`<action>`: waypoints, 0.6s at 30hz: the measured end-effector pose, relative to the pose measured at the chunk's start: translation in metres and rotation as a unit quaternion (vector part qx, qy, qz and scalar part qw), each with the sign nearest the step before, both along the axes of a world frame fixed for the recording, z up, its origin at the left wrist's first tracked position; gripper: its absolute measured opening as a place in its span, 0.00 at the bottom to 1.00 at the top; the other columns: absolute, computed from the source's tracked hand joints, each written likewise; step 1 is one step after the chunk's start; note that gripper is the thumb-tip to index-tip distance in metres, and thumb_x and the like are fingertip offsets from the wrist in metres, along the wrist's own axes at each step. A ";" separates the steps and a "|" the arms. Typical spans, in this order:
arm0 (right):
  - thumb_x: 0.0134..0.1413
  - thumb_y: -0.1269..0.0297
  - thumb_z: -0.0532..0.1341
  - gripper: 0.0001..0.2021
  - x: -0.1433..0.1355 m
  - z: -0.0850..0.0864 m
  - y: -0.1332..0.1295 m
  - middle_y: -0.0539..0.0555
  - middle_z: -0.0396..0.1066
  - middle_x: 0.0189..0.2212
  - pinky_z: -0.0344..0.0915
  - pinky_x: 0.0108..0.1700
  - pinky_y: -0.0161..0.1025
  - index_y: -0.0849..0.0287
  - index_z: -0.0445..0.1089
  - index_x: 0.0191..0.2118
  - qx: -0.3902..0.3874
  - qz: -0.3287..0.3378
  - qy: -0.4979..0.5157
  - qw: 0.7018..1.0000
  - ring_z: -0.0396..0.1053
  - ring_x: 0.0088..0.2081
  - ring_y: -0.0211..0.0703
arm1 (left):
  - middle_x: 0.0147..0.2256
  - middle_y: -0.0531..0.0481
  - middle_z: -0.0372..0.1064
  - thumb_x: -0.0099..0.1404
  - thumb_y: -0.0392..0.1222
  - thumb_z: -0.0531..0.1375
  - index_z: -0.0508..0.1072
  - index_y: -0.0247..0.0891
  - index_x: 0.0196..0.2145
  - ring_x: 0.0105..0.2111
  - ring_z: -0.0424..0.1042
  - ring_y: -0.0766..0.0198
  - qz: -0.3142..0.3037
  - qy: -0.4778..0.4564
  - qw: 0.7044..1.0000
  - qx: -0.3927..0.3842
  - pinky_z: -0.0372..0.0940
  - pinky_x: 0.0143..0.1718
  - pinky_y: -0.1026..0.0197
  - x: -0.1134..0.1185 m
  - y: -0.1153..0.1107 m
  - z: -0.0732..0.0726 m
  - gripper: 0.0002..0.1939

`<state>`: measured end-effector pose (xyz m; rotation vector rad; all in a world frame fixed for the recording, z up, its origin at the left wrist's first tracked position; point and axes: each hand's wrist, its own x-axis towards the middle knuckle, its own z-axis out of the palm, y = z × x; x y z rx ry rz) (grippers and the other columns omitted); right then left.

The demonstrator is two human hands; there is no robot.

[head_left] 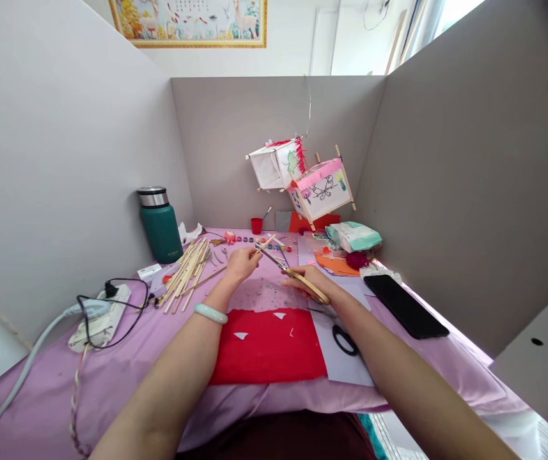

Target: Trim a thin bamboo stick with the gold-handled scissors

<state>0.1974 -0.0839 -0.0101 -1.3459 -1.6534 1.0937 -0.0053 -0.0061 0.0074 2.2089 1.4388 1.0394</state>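
Note:
My left hand (243,265), with a pale green bangle at the wrist, is closed around a thin wooden stick (206,279) that slants across the table. My right hand (313,284) grips scissors (308,285) with tan-gold handles and long metal blades. The blade tips reach the fingers of my left hand, close to the stick's far end. Whether the blades touch the stick, I cannot tell. Beneath both hands lies a red sheet (268,354) with white paper scraps on it. Below my right forearm, a black scissor handle (344,340) rests on white paper (338,367).
Wooden sticks (185,275) lie piled left, near a green bottle (160,223) and a power strip (103,319). Two paper lanterns (324,191) hang at the back. A phone (405,305) and tissue pack (353,236) lie right. Grey partitions (274,105) enclose the table.

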 end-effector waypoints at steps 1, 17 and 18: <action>0.40 0.54 0.66 0.21 0.000 -0.001 0.001 0.43 0.57 0.16 0.48 0.14 0.27 0.61 0.70 0.41 0.000 0.001 0.002 1.000 0.50 0.14 0.26 | 0.24 0.50 0.72 0.59 0.47 0.53 0.75 0.37 0.29 0.26 0.67 0.67 0.009 0.014 1.000 0.024 0.55 0.28 0.66 0.001 0.000 -0.001 0.14; 0.40 0.53 0.66 0.22 0.004 -0.001 0.001 0.44 0.59 0.17 0.49 0.15 0.26 0.62 0.70 0.41 0.004 0.023 -0.002 1.000 0.52 0.15 0.26 | 0.18 0.55 0.63 0.60 0.47 0.52 0.72 0.34 0.35 0.11 0.43 0.76 -0.121 -0.171 0.953 -0.218 0.38 0.15 0.67 -0.006 -0.001 0.001 0.16; 0.40 0.53 0.66 0.22 0.004 -0.002 0.001 0.45 0.59 0.18 0.49 0.15 0.26 0.62 0.70 0.41 0.006 0.025 -0.001 1.000 0.52 0.15 0.26 | 0.19 0.54 0.64 0.60 0.47 0.52 0.72 0.34 0.36 0.11 0.43 0.76 -0.120 -0.172 0.952 -0.223 0.38 0.15 0.67 -0.006 -0.002 0.001 0.16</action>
